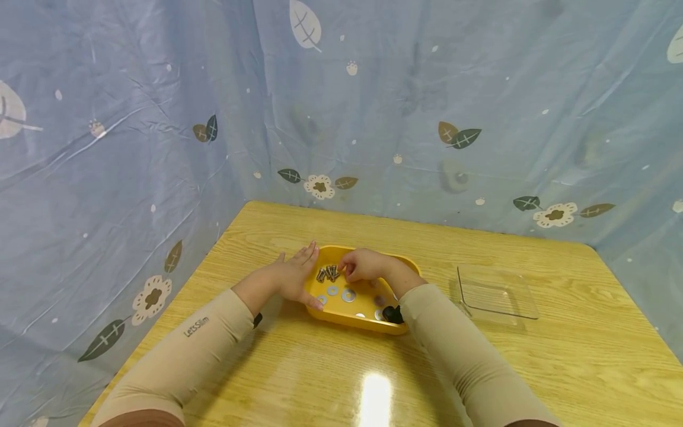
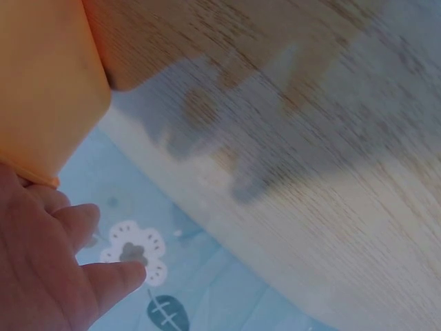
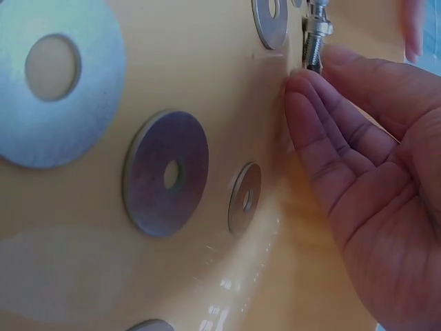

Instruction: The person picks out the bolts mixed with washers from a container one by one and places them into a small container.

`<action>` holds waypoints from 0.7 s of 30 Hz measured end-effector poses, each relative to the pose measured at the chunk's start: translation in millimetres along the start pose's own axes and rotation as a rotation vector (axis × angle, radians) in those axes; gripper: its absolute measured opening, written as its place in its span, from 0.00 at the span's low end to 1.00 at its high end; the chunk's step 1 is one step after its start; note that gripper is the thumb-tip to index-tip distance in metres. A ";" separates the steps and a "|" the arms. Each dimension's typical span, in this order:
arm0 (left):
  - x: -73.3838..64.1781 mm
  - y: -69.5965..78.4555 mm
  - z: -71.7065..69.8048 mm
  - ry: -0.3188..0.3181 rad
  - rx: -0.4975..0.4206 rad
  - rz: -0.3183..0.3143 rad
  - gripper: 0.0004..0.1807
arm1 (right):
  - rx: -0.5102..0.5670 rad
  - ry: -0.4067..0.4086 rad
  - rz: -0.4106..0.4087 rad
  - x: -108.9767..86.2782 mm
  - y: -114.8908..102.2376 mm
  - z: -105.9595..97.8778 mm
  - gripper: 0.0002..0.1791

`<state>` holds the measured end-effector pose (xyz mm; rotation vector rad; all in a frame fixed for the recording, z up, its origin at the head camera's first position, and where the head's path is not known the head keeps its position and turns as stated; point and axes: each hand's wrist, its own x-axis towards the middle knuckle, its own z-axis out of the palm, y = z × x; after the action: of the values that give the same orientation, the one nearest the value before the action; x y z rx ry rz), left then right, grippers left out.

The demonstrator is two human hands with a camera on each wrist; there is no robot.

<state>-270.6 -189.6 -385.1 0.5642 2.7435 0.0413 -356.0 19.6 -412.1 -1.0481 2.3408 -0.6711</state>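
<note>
Yellow tray [image 1: 338, 305] rests on the wood-grain table [image 1: 299, 362], its long side running roughly left to right before the person. Contents: metal bolts [image 1: 328, 273] grouped in the far left part; flat metal washers [image 3: 193, 165] of differing diameters spread over the floor, apart from the bolts.

Left hand [image 1: 295, 277]: at the tray's left end, fingers extended and spread along that side, thumb reaching across the near left corner. Left wrist view shows the tray's outer wall, with the hand at its rim.

Right hand [image 1: 367, 264]: inside the tray, just right of the bolts, fingers bent with thumb and fingertips close together. Right wrist view puts a threaded end right at the fingertips; whether it is pinched or merely adjacent cannot be determined.

Surroundings: clear container [image 1: 496, 296] on the table, to the right of the tray and apart from it. Beige sleeves [image 1: 181, 356] cover both forearms, the left one lettered. Blue cloth [image 1: 384, 107] printed with leaves and flowers stands behind the table and along its left. Bright glare on the near tabletop.
</note>
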 end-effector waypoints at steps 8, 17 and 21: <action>1.5 -1.8 -0.8 0.006 0.007 0.000 0.72 | -0.041 -0.007 -0.008 3.9 1.5 1.0 0.15; 1.1 -2.3 0.3 -0.003 -0.007 -0.001 0.72 | -0.038 0.025 -0.030 7.1 -0.4 8.1 0.09; 1.0 -2.1 0.9 -0.002 -0.001 0.005 0.72 | 0.013 0.038 -0.029 9.4 2.5 12.4 0.07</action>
<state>-272.0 -191.2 -386.5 0.5707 2.7394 0.0438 -355.4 10.8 -425.2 -1.0747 2.3550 -0.7219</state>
